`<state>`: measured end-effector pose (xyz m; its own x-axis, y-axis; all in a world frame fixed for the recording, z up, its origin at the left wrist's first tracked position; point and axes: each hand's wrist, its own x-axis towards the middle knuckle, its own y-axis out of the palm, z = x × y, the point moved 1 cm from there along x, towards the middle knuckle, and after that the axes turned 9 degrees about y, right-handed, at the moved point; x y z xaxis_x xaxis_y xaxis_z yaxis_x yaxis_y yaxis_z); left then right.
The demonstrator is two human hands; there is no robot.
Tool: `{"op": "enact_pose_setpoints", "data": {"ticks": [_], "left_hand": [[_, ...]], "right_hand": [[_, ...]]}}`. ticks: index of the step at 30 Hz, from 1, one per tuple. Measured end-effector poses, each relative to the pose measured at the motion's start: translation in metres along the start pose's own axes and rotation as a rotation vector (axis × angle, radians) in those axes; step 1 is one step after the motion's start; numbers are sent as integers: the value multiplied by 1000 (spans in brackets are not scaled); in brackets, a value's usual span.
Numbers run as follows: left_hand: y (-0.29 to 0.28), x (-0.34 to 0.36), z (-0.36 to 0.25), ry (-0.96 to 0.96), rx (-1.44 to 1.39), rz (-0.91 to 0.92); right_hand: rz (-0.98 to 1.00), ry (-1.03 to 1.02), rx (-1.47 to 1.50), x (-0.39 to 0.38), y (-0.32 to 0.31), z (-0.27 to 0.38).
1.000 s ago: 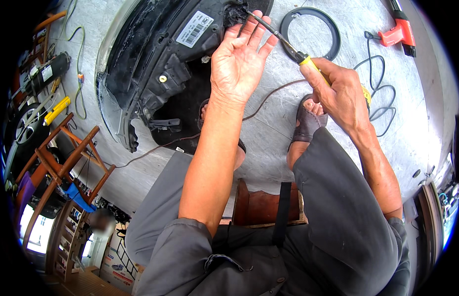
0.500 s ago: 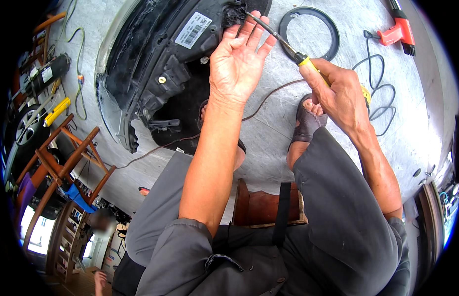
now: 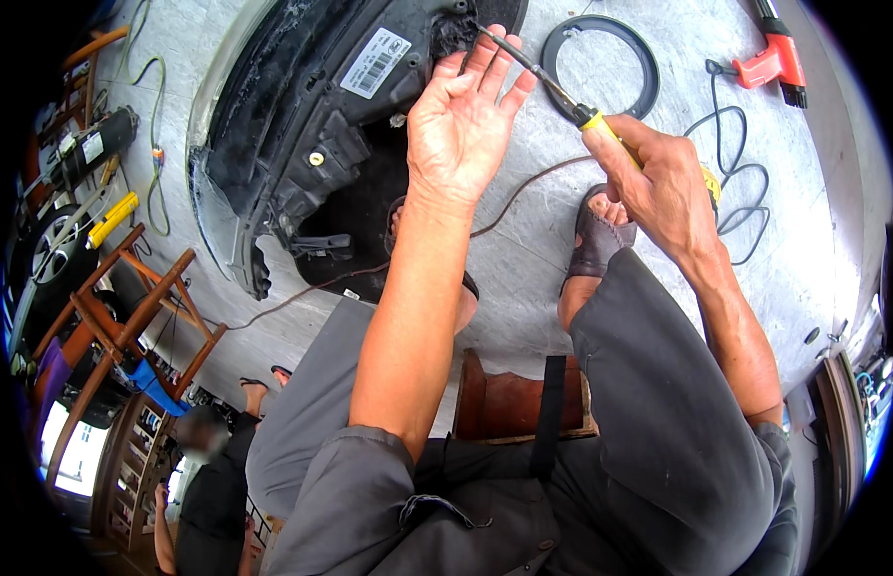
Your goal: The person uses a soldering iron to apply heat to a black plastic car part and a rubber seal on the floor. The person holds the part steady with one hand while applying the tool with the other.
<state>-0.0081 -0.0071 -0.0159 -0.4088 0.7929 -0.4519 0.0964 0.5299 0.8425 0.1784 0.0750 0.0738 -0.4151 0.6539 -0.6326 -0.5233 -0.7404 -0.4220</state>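
A car headlight housing (image 3: pixel 283 182) of black plastic, with a clear lens rim and a white label, lies at the upper left. My left hand (image 3: pixel 461 139) is palm up with its fingers stretched out, at the housing's right corner by a rough, melted-looking black patch (image 3: pixel 453 34). My right hand (image 3: pixel 662 182) grips the yellow handle of a soldering iron (image 3: pixel 542 75). The iron's metal shaft slants up and left over my left fingertips, its tip close to that patch. Whether the tip touches the plastic, I cannot tell.
A black ring (image 3: pixel 654 77) lies on the grey floor beyond the iron. Further right is a red heat gun (image 3: pixel 773 65) with a looped black cord. A thin brown cord (image 3: pixel 533 178) crosses the floor. Wooden frames (image 3: pixel 144 298) stand at left; another person (image 3: pixel 211 499) is lower left.
My hands, the soldering iron and the housing have barely moved. In the lower left background, the other person has come further into view.
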Motion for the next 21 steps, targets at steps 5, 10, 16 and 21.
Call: {"op": "enact_pose_setpoints", "data": {"ticks": [5,10,16,21], "left_hand": [[-2,-3,-3,-25,-114,-23],[0,-15,1,-12,-94,-68],[-1,-17,2,14,-62,-15],[-12,-38,1,-3,8,-119]], "right_hand": [[69,71,236,-6,-1,-8],[351,284,726,-16,2,-12],[572,445,1022,-22,13,-4],[609,453,1003,-22,19,-1]]}}
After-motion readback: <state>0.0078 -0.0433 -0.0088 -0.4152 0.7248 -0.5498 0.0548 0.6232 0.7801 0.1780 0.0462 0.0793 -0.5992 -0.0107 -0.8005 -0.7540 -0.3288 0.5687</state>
